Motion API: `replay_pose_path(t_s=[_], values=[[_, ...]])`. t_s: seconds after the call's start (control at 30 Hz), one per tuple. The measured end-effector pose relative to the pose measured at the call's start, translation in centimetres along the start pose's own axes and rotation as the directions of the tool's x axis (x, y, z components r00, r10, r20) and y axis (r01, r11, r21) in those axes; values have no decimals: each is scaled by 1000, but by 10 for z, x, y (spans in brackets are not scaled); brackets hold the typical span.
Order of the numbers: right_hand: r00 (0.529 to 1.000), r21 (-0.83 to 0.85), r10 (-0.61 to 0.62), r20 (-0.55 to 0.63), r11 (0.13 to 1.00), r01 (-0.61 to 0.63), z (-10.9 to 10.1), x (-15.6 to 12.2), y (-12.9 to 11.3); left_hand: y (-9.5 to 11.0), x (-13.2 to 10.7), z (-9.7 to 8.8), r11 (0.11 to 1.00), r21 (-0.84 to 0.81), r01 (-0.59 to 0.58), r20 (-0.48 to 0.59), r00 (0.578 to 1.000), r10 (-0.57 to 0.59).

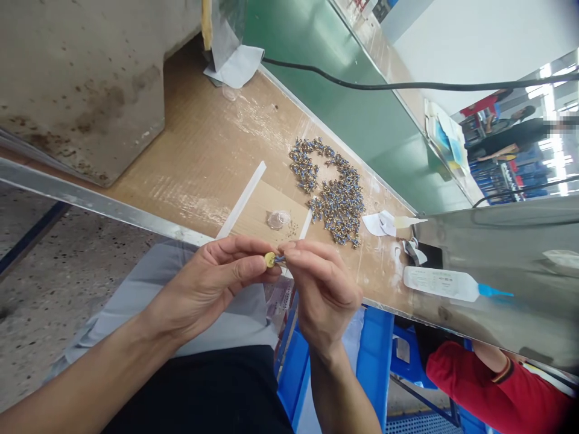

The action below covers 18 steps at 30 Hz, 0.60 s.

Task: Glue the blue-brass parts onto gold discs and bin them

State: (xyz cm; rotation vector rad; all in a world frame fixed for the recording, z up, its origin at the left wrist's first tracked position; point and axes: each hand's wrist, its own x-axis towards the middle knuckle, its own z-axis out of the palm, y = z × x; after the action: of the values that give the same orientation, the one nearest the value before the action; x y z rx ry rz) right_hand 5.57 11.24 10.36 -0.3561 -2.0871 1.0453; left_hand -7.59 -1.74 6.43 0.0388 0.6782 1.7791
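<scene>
My left hand [221,280] pinches a small round yellow piece [270,260] between thumb and fingers, just over the table's front edge. From the other side, the closed fingertips of my right hand [323,289] grip a small blue part [280,258]. The two pieces meet or nearly meet; whether they are joined I cannot tell. Beyond my hands lies a spread heap of small blue and brass-coloured parts [339,205]. Nearer, a clear little dish [278,219] sits on a board section, with tiny brass-coloured bits [293,228] scattered beside it.
A stained grey machine housing [90,90] covers the table's left end. White bottles with a blue nozzle [441,283] and a pale nozzle [404,222] lie at the right. A black cable [344,84] crosses above. Blue crates [375,355] stand below; a co-worker's red sleeve [470,374] is close by.
</scene>
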Motion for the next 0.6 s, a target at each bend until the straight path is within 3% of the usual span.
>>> replay_pose_path(t_s=[0.6], values=[[1000, -29, -14, 21, 999, 15, -3, 0, -3, 0, -3, 2, 1000, -6, -5, 9, 1000, 5]])
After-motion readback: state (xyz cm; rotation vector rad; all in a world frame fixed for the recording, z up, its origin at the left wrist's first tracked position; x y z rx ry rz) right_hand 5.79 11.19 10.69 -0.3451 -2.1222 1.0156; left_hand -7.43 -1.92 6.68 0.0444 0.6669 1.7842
